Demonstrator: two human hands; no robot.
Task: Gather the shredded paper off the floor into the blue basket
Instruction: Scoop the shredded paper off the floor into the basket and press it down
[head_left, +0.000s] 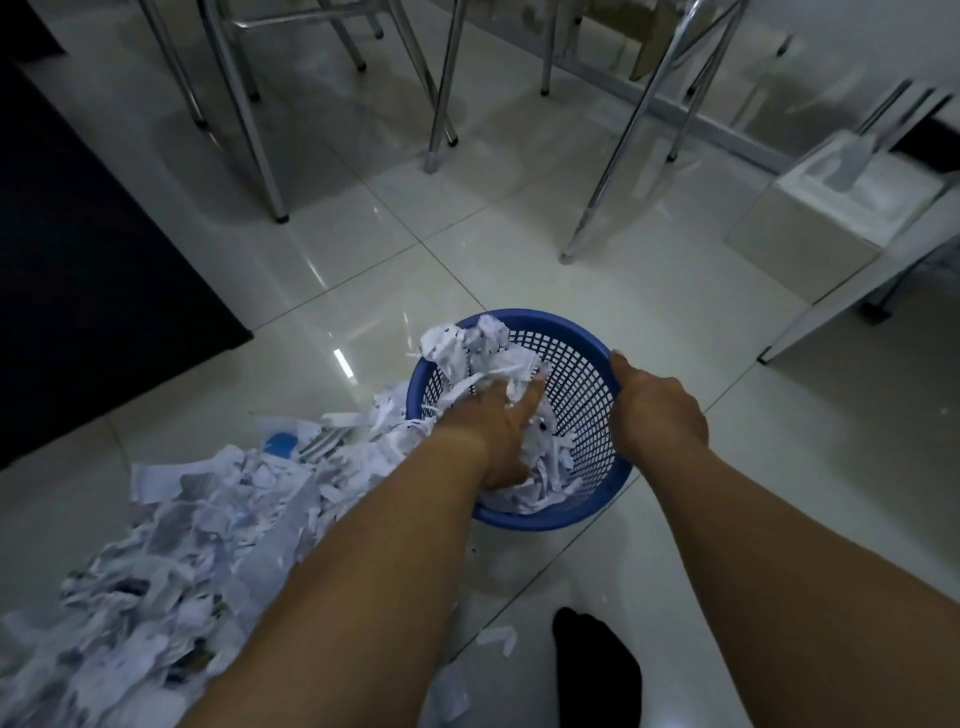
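The blue basket (582, 364), a round mesh one, stands on the white tiled floor ahead of me. My right hand (657, 410) grips its right rim. My left hand (501, 431) is inside the basket, pressed down on a bunch of shredded paper (467, 348) that rises over the left rim; its fingers are spread on the paper. A large pile of shredded paper (197, 535) lies on the floor to the left of the basket, running toward the lower left corner.
Metal chair and table legs (441, 104) stand on the floor beyond the basket. A white box (810, 228) sits at the right under a table. A dark mat (93, 249) covers the floor at the left. A dark sock-clad foot (597, 670) is at the bottom.
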